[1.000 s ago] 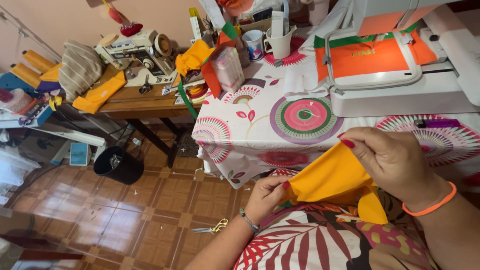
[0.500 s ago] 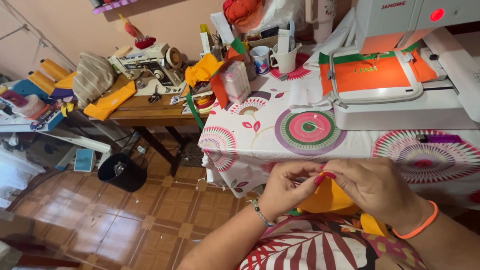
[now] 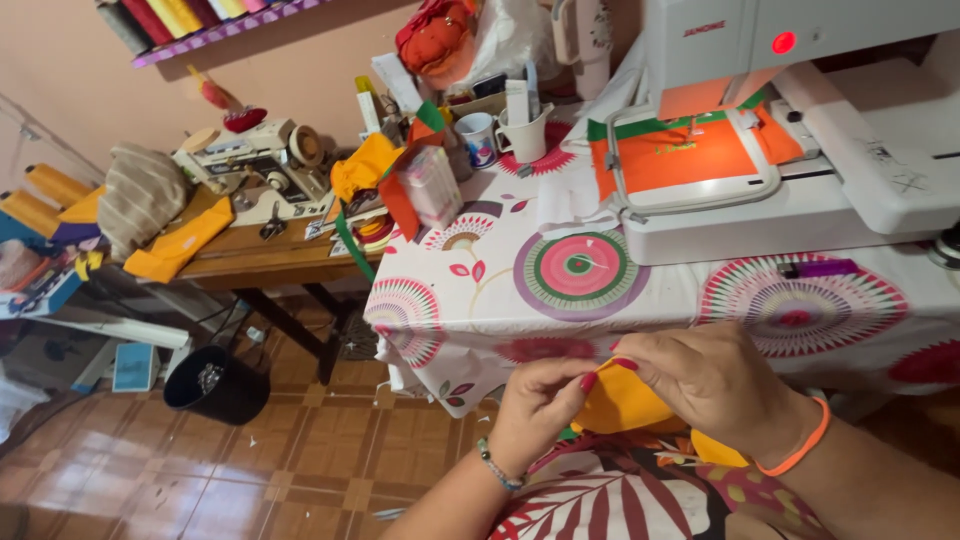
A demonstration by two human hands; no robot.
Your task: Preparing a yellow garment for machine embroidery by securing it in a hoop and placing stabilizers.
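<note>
Since a moment ago my hands have drawn closer together over my lap, and the yellow fabric piece [image 3: 622, 402] that hung spread out from my right hand is now bunched between both.

Head view: my left hand [image 3: 540, 400] has its grip pinched on the left edge of the yellow fabric piece, thumb and forefinger closed on it. My right hand [image 3: 712, 378] is clenched over the top of the same piece, fingertips meeting those of the left, with an orange wristband [image 3: 800, 450] around the wrist. The fabric sits just off the near edge of the desk [image 3: 480, 310], above my patterned lap, and a corner of it peeks out below my right wrist.

On the desk, covered with a white cloth printed with round motifs, a white embroidery machine [image 3: 800, 120] stands at the far right corner with an orange fabric in its hoop [image 3: 690, 160]. A purple lighter [image 3: 818, 268] lies near the desk's near edge. Two mugs [image 3: 505, 135] stand at the far edge. To the left, a wooden table [image 3: 250, 262] carries an older sewing machine [image 3: 250, 165], and a black bin [image 3: 212, 384] stands on the tiled floor.
</note>
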